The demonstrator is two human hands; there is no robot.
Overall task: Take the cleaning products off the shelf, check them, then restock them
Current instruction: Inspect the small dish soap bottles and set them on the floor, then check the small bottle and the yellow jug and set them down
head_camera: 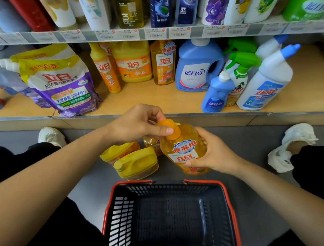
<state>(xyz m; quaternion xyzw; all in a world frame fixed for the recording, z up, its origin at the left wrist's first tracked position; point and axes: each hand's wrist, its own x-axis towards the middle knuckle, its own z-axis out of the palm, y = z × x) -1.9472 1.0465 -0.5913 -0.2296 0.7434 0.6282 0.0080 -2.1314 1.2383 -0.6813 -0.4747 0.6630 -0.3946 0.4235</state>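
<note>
I hold an orange dish-soap bottle (184, 150) above the floor, in front of the lower shelf (149, 100). My right hand (215, 152) grips its body from the right. My left hand (141, 125) pinches its orange cap (171, 130) with thumb and fingers. Two yellow jugs (134, 162) lie on the floor just below, with another orange bottle (151, 144) partly hidden behind them. On the shelf stand more orange bottles (163, 62), a blue detergent jug (196, 67), a small blue bottle (216, 93), a green spray bottle (238, 74), white toilet-cleaner bottles (267, 82) and purple detergent bags (63, 84).
A black shopping basket with a red rim (233, 215) sits on the grey floor near me, nothing inside it. My white shoes (291, 144) flank the work area. The upper shelf (164, 33) carries shampoo and body-wash bottles with price tags along its edge.
</note>
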